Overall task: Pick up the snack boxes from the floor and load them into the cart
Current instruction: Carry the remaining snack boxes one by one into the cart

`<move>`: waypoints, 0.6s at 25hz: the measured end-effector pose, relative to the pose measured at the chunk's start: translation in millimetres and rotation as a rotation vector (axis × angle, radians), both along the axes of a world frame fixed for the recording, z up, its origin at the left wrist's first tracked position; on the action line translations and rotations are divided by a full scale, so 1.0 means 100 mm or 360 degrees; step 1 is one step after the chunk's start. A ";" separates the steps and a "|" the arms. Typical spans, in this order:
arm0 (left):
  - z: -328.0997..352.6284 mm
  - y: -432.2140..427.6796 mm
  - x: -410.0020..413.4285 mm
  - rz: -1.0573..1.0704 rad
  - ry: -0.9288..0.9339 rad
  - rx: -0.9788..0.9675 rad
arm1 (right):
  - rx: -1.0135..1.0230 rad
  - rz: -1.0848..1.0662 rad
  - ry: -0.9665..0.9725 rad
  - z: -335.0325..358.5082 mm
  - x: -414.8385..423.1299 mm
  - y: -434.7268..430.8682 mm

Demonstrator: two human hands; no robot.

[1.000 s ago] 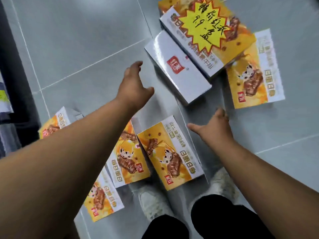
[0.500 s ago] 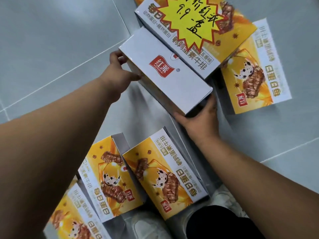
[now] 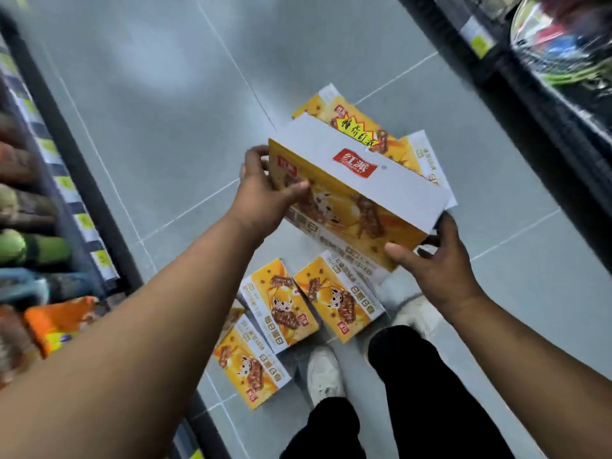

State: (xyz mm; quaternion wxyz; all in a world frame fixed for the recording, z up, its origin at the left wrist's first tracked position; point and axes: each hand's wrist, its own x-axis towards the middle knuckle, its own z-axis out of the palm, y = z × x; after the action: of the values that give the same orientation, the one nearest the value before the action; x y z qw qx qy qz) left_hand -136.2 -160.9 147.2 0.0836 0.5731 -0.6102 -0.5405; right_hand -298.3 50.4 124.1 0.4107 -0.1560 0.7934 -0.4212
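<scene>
A grey tiled floor [image 3: 165, 127] runs between two stocked shelves, the left shelf [image 3: 49, 210] and the right shelf [image 3: 546, 94], both blurred. Over the tiles we see the held snack box [image 3: 357, 193], tilted, its white side with a red logo turned up. The left hand [image 3: 265, 197] grips its left end, thumb on the yellow face. The right hand [image 3: 437, 263] clamps its lower right corner, so the hands sit apart with the box between them. Beyond it lie the tagged box [image 3: 357, 124], bearing a yellow starburst label, and a neighbouring box [image 3: 420, 157]. Three floor boxes [image 3: 281, 313] lie flat below the arms, just ahead of white shoes [image 3: 324, 372].
</scene>
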 end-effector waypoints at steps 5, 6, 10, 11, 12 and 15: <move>1.74 0.26 -0.15 -0.0066 0.0105 -0.0266 | -0.0156 -0.0124 0.0034 1.88 -0.13 0.22; 2.21 0.33 -0.22 -0.0086 0.0144 -0.0338 | -0.0231 -0.0193 0.0055 2.38 -0.16 0.33; 3.81 0.68 -0.58 -0.0268 0.0346 -0.0664 | -0.0513 -0.0373 0.0110 3.95 -0.33 0.80; 4.17 0.83 -0.68 -0.0322 0.0385 -0.0730 | -0.0573 -0.0433 0.0154 4.29 -0.37 1.00; 4.47 0.98 -0.77 -0.0391 0.0441 -0.0780 | -0.0610 -0.0491 0.0207 4.60 -0.38 1.21; 5.26 1.57 -0.98 -0.0601 0.0572 -0.0890 | -0.0641 -0.0633 0.0374 5.36 -0.39 1.95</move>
State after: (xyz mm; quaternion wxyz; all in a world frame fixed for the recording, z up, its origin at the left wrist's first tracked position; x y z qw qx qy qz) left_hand -234.4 -3.8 673.3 0.2413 0.3019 -0.8045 -0.4510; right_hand -337.8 245.4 660.5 0.1866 -0.1235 0.7510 -0.6212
